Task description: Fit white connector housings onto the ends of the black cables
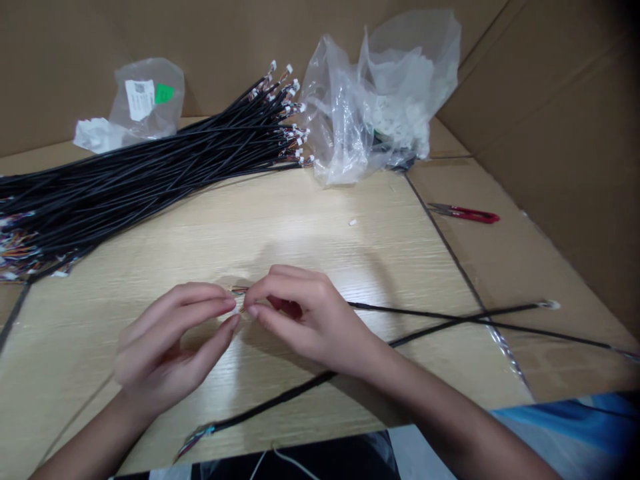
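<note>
Near the middle of the table, my left hand (173, 340) pinches a small white connector (236, 309) between thumb and fingertips; the fingers mostly hide it. Just to its right, my right hand (313, 320) is closed in a pinch on the thin wires (240, 291) at the end of a black cable (415, 311). That cable runs from under the right hand out to the right. A second black cable (295, 390) passes beneath my right wrist, crosses the first at the right and shows loose coloured wires at its near left end.
A thick bundle of black cables (165, 163) with white plugs lies at the back left. Behind it sits a labelled plastic bag (150, 93). Clear bags (345, 127) with white contents stand at the back. Red-handled snips (465, 213) and a small white piece (353, 223) lie right of centre.
</note>
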